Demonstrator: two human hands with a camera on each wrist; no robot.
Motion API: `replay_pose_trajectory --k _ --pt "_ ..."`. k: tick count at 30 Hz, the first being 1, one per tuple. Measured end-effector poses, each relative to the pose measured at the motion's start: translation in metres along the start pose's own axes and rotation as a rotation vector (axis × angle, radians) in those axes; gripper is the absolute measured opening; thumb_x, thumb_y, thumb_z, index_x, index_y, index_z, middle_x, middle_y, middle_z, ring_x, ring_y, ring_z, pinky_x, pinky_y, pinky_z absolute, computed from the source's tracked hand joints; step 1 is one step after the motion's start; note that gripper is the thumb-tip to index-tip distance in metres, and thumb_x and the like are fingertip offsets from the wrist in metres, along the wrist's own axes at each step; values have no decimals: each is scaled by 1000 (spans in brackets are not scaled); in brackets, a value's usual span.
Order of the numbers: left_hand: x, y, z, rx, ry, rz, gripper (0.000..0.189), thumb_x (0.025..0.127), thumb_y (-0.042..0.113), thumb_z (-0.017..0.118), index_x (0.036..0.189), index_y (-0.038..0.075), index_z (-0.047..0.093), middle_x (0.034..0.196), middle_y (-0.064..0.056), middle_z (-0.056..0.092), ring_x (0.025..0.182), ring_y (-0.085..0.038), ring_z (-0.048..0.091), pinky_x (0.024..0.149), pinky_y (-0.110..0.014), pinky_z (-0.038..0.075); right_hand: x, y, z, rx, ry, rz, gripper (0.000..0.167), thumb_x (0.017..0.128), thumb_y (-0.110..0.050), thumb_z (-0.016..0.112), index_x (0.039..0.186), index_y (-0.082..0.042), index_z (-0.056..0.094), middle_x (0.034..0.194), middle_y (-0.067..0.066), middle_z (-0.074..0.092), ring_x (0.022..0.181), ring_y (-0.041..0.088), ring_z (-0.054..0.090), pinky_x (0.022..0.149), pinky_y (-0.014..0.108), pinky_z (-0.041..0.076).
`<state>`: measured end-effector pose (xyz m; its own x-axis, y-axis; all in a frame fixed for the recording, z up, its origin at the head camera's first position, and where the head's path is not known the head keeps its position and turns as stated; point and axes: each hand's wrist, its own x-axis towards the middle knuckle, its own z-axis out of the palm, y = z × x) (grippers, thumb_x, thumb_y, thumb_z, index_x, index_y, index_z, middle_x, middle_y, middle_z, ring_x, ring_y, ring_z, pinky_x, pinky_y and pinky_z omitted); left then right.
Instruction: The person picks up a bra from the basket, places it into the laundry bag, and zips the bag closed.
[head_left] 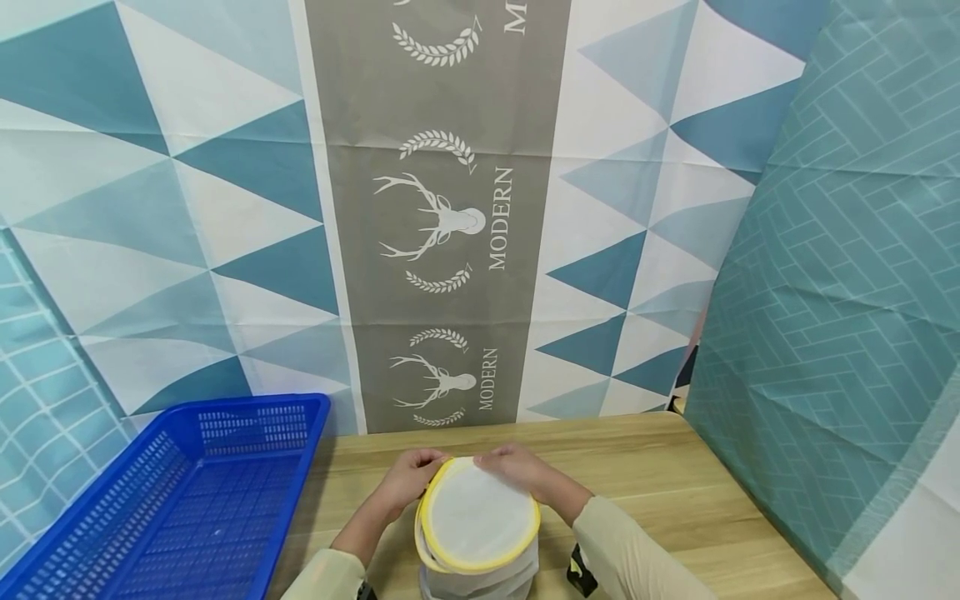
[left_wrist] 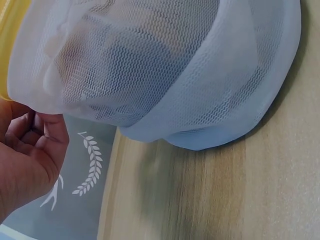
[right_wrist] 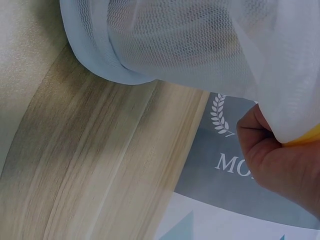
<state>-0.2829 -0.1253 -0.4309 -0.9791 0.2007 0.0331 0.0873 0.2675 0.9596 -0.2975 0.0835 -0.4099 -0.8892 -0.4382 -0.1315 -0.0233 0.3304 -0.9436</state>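
A white mesh laundry bag (head_left: pixel 480 517) with a round top edged in yellow stands upright at the front of the table. My left hand (head_left: pixel 407 482) pinches its yellow rim at the upper left. On the far side of the same rim, my right hand (head_left: pixel 525 473) grips the edge, fingers curled. The left wrist view shows the bag's sheer mesh side (left_wrist: pixel 135 65) sagging in folds, with its rounded base on the wood. From the right wrist, the curled right hand (right_wrist: pixel 280 155) sits right at the yellow trim.
A blue plastic basket (head_left: pixel 292 500) with slotted walls stands to the left. The wooden table (head_left: pixel 637 467) ends at a patterned cloth backdrop (head_left: pixel 442 225) with deer prints. A teal cloth (head_left: pixel 840 275) hangs along the right side.
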Motion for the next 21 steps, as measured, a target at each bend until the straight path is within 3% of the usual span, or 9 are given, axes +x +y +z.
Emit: replay_pose_trajectory --k 11,16,21 --pt "-4 1 -1 2 -4 -12 31 97 22 50 109 -3 63 88 -5 64 68 -10 58 59 -27 52 -4 0 -2 -1 24 9 37 94 -32 54 105 3 64 80 5 66 62 10 62 58 29 54" --pt "-6 3 2 14 31 -22 30 97 22 50 108 -2 64 84 -4 63 64 -9 56 56 -26 50 -5 -2 -3 -3 11 3 37 94 -32 53 103 2 64 77 4 65 60 10 61 57 28 54" --pt "-7 8 4 18 69 -16 29 97 22 50 106 -2 64 81 -4 61 61 -10 54 53 -25 48 -2 -9 -7 -26 -9 -3 47 96 -43 45 100 -1 65 75 2 63 60 10 61 59 28 54"
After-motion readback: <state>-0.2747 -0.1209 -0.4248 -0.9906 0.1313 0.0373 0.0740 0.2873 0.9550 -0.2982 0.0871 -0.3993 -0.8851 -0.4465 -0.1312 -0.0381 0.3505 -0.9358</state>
